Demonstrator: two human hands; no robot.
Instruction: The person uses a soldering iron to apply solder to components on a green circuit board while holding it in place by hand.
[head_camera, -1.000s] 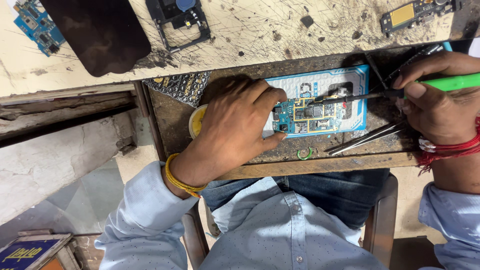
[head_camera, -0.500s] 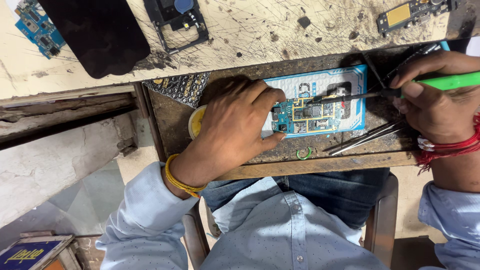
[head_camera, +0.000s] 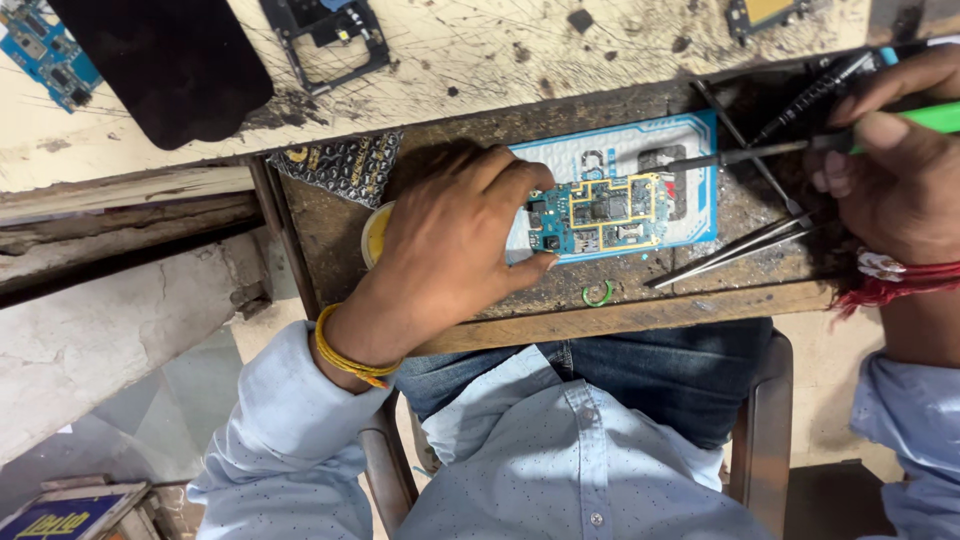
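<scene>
Both hands are at work over a small blue circuit board (head_camera: 600, 215). It lies flat on a blue and white mat (head_camera: 690, 205), and the mat lies on a dark, worn tray (head_camera: 520, 300) set in the pale desk (head_camera: 480, 60). The board's long side runs left to right, the same way as the mat. My left hand (head_camera: 455, 245) sits right at the board's left end. Its fingers curl over and its fingertips (head_camera: 540, 190) press on that edge, so it holds the board in place from the left. The hand hides a yellow tin (head_camera: 375, 235) just beside it. My right hand (head_camera: 890, 165) is off to the right, well away from the board. It is closed round a green-handled tool (head_camera: 930, 118). The thin metal shaft (head_camera: 740, 155) reaches left from that hand, and its tip comes in over the mat near the board's top right corner. I cannot tell if the tip touches anything. So the left hand is the nearer one, and the tool comes at the board from the right side, along its long way. A pair of tweezers (head_camera: 735, 248) lies slanted on the tray just right of the mat. A small green ring (head_camera: 597, 294) lies below the board. Up on the desk are a black phone (head_camera: 170, 70) and a phone frame (head_camera: 330, 40).
</scene>
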